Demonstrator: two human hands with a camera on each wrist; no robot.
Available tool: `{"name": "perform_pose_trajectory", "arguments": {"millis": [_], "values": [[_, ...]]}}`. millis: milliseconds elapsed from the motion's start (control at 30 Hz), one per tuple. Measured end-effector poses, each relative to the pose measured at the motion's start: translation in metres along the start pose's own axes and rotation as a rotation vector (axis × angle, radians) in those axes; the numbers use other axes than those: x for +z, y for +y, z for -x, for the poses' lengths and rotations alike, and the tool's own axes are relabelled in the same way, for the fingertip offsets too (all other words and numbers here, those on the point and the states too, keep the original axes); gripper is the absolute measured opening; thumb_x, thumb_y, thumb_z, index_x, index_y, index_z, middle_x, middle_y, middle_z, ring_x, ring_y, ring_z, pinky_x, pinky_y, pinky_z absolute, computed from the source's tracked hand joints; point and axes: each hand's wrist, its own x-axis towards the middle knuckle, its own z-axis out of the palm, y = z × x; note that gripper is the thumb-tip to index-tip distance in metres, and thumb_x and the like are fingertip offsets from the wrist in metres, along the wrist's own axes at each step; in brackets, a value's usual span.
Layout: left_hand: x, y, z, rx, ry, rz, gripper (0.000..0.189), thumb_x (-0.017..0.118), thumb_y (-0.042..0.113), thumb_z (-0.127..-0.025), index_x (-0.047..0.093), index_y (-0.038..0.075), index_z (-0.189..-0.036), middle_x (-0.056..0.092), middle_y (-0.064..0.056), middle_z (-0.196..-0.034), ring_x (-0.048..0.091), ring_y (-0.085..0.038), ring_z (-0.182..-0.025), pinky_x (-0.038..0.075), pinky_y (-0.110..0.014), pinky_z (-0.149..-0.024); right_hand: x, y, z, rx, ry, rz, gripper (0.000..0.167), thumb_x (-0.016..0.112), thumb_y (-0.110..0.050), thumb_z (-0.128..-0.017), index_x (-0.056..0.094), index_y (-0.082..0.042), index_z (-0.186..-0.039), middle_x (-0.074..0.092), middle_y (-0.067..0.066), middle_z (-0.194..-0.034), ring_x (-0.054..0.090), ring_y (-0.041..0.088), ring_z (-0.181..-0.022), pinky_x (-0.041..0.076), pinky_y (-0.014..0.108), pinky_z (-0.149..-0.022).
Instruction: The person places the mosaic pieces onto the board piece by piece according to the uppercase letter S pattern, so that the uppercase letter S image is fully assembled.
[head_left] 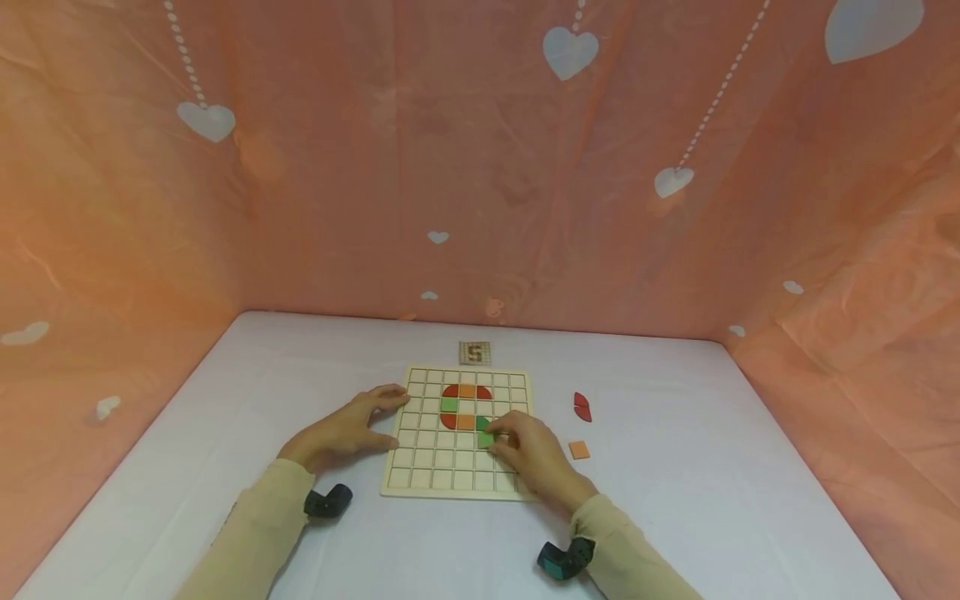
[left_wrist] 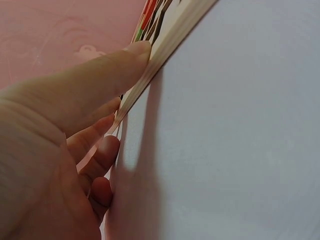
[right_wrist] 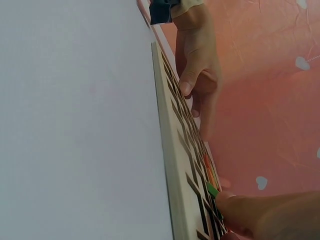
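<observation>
A pale wooden grid board [head_left: 423,479] lies on the white table. My left hand [head_left: 348,425] rests at its left edge; the thumb [left_wrist: 120,67] touches the rim and the other fingers reach along the side. Over the board's right half, my right hand [head_left: 536,458] pinches a light green square tile [head_left: 485,440] between thumb and fingers; in the right wrist view the green tile [right_wrist: 212,190] tilts up from the grid. Just above it sits a dark green rounded tile [head_left: 482,423]. Red rounded tiles [head_left: 450,390], orange squares [head_left: 467,391] and another green square [head_left: 449,405] fill nearby cells.
Two red rounded tiles [head_left: 582,407] and an orange square tile [head_left: 579,450] lie on the table right of the board. A small patterned card [head_left: 475,353] with a figure like a 5 lies behind it. An orange curtain [head_left: 480,167] with hearts surrounds the table.
</observation>
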Motion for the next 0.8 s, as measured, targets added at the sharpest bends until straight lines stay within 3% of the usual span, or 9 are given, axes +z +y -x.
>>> {"name": "perform_pose_trajectory", "arguments": {"millis": [367, 800], "values": [[0.0006, -0.0007, -0.0001, -0.005, 0.005, -0.011, 0.08, 0.079, 0.013, -0.084, 0.041, 0.009, -0.155, 0.017, -0.011, -0.17, 0.005, -0.044, -0.157, 0.012, -0.064, -0.125, 0.0024, -0.0017, -0.0011, -0.015, 0.004, 0.021, 0.023, 0.074, -0.017, -0.091, 0.075, -0.015, -0.114, 0.071, -0.002, -0.114, 0.051, 0.011, -0.087, 0.04, 0.022, -0.073], [0.0014, 0.0009, 0.0014, -0.027, 0.009, -0.011, 0.08, 0.079, 0.013, -0.085, 0.041, 0.011, -0.155, 0.016, -0.01, -0.171, 0.006, -0.043, -0.157, 0.015, -0.063, -0.125, 0.0032, -0.0005, -0.001, -0.026, -0.006, 0.028, 0.023, 0.073, -0.016, -0.092, 0.075, -0.015, -0.115, 0.068, -0.004, -0.108, 0.049, 0.009, -0.081, 0.039, 0.021, -0.067]]}}
